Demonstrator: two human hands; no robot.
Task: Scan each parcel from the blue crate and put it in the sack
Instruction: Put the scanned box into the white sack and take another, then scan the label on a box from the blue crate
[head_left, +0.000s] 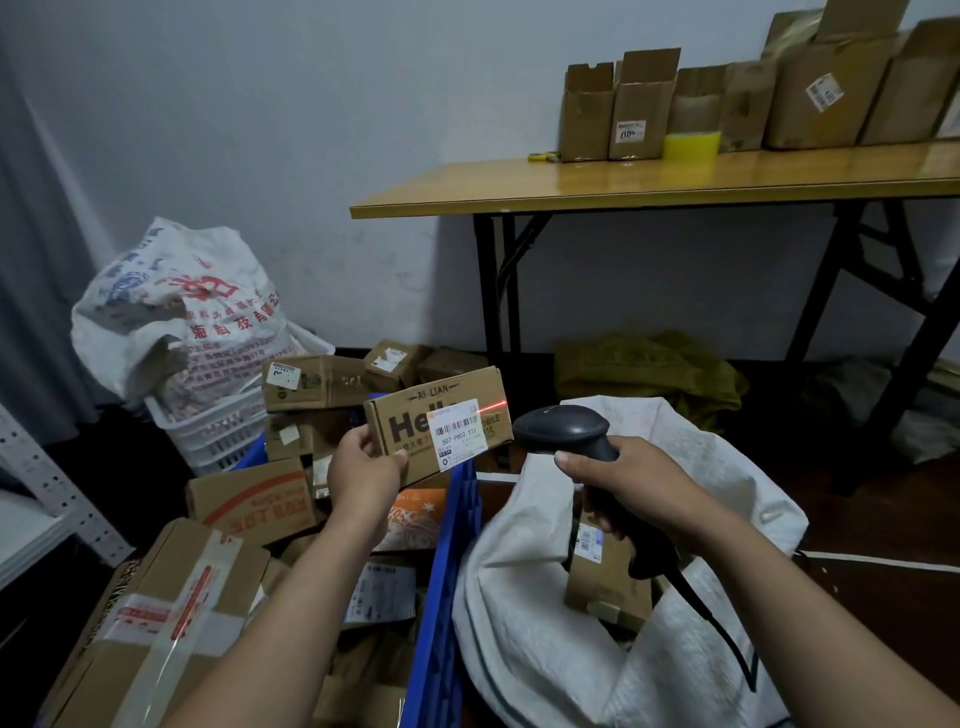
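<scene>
My left hand (363, 467) grips the left end of a flat brown parcel (410, 415) printed "Hello", held up over the blue crate (441, 597). A white barcode label (457, 434) faces me, and a red laser line crosses its upper right corner. My right hand (618, 488) grips a black handheld scanner (561, 426) aimed left at the label; its cable hangs down to the right. Below my right hand the white woven sack (530, 623) stands open with one labelled box (602, 577) inside. Several cardboard parcels fill the crate.
A full printed white sack (176, 312) sits in a white basket (213, 426) at the back left. A wooden folding table (649, 182) with several cardboard boxes stands at the right. A green bag (644, 369) lies under it. A metal shelf post (57, 488) is at the left.
</scene>
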